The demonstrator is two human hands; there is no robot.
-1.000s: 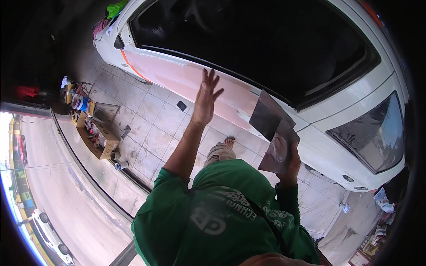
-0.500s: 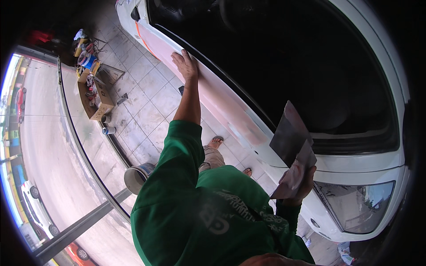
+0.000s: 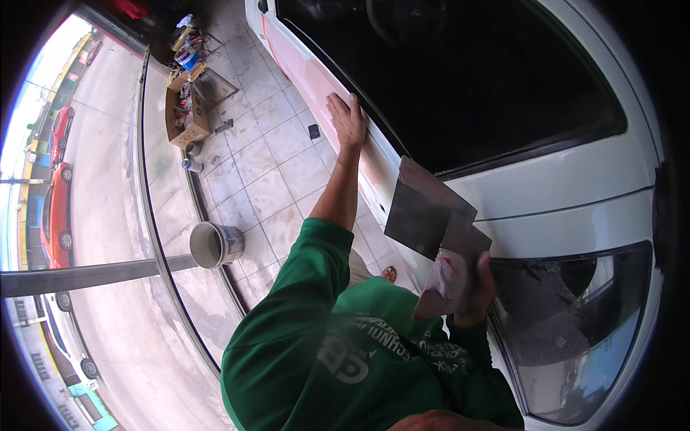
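My left hand [image 3: 349, 123] lies with its fingers stretched out on the pinkish patched side [image 3: 315, 80] of a white car [image 3: 532, 188], just below the dark window. In front of my body, my right hand [image 3: 481, 294] grips flat dark grey plates [image 3: 425, 210] that overlap at an angle. A smear of pale pink putty [image 3: 450, 276] sits on the plate part nearest me. My right thumb shows at the plate's edge, while most of the other fingers are hidden behind it.
A bucket [image 3: 208, 246] stands on the tiled floor [image 3: 277, 161] to my left. Farther off are a cardboard box [image 3: 188, 128] of odds and ends, a small stand [image 3: 215, 86] and cans [image 3: 192, 164]. Vehicles stand on the street outside.
My view has swung toward the car's rear, and I appear farther along its side. My left hand stays against the car's side; my right hand still holds the plates, now tilted differently.
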